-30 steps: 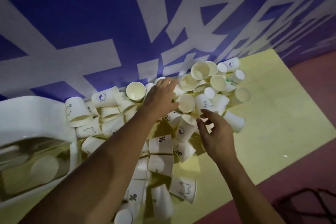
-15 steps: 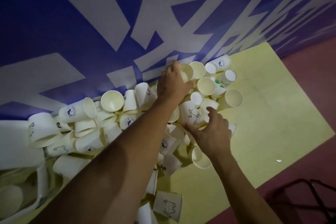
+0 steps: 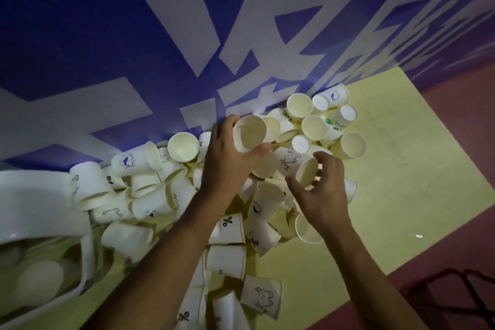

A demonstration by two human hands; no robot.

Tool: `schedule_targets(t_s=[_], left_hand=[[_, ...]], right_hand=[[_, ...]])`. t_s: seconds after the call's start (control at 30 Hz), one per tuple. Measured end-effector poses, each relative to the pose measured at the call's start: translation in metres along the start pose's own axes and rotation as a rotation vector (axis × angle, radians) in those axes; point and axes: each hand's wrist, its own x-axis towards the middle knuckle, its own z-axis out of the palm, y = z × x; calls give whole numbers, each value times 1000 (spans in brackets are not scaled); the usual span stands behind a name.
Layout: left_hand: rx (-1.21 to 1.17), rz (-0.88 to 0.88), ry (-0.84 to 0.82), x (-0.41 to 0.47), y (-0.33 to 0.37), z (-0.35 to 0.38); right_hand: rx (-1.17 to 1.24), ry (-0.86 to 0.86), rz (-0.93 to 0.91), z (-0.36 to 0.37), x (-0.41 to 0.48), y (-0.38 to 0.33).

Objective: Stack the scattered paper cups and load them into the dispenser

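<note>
On the yellow tabletop point(image 3: 401, 169) against a blue-white wall point(image 3: 107, 35), the left hand point(image 3: 227, 166) gripped a plain cup point(image 3: 250, 134); the right hand point(image 3: 325, 195) clasped a bear cup point(image 3: 288, 159).

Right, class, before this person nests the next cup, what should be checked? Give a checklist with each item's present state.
1. The left hand grips the plain cup: ok.
2. That cup's mouth is open and uncrushed: ok.
3. The right hand holds the bear-print cup firmly: cannot tell; fingers curl around its rim.
4. The two cups are nested: not ok, they are apart.
5. The dispenser has room: cannot tell, partly out of view.
</note>
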Motion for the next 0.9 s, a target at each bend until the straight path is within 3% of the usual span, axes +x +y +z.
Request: schedule_targets(t_s=[0.33,0.7,0.9], left_hand=[[-103,-54,73,-108,-51,-121],[-157,-128,88,-210,-154,-239],[-185,-162,128,-242,-197,-292]], right_hand=[[57,-126,-182,23,-77,-79],[107,-265,-353,108,-186,-161],[123,-301,-344,148,-227,-194]])
